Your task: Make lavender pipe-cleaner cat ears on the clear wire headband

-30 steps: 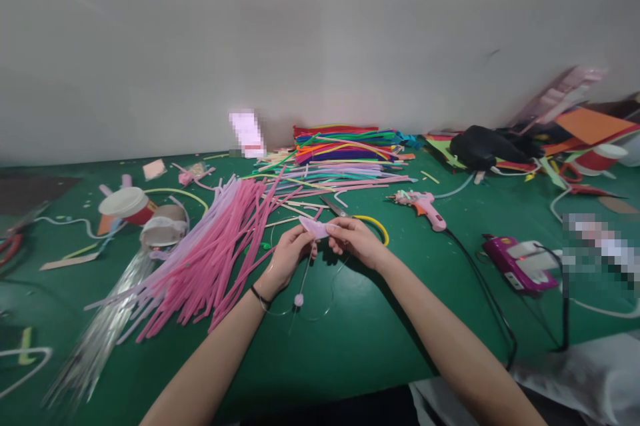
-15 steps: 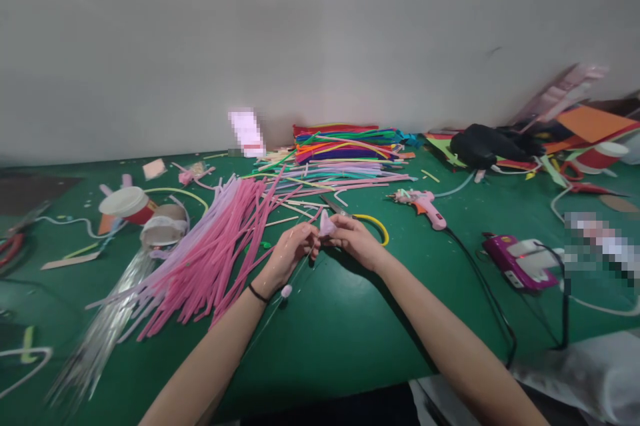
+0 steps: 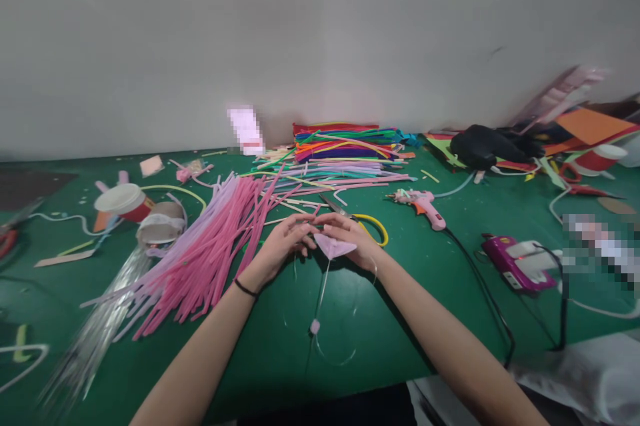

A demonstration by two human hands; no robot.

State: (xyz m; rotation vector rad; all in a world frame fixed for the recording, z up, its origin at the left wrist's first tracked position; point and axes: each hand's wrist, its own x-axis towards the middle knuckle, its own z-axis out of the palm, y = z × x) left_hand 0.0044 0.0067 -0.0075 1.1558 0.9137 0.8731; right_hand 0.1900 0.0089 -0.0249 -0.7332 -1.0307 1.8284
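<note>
In the head view, my right hand (image 3: 351, 234) pinches a lilac triangular piece (image 3: 336, 247), its fingers bent behind the upper edge. My left hand (image 3: 287, 239) meets it at the left corner, thumb and fingers closed there; the exact contact is partly hidden. A thin clear strand hangs from the piece's lower point down to a small pale pink bead (image 3: 315, 327). Fine transparent loops trail beside the bead and near my right wrist. Just behind my right hand lie scissors with a yellow handle (image 3: 383, 229).
Pink and lilac pipe cleaners (image 3: 215, 253) spread left of my hands, over silvery strands (image 3: 107, 319). Multicoloured pipe cleaners (image 3: 345, 145) are stacked by the partition (image 3: 320, 46). A pink glue gun (image 3: 425, 206) and purple power strip (image 3: 517, 263) lie right. A lidded cup (image 3: 125, 203) lies left.
The lilac piece has turned from upright to a wide triangle facing me. The bead and strand have swung right, now below the piece. My hands have come closer together over it.
</note>
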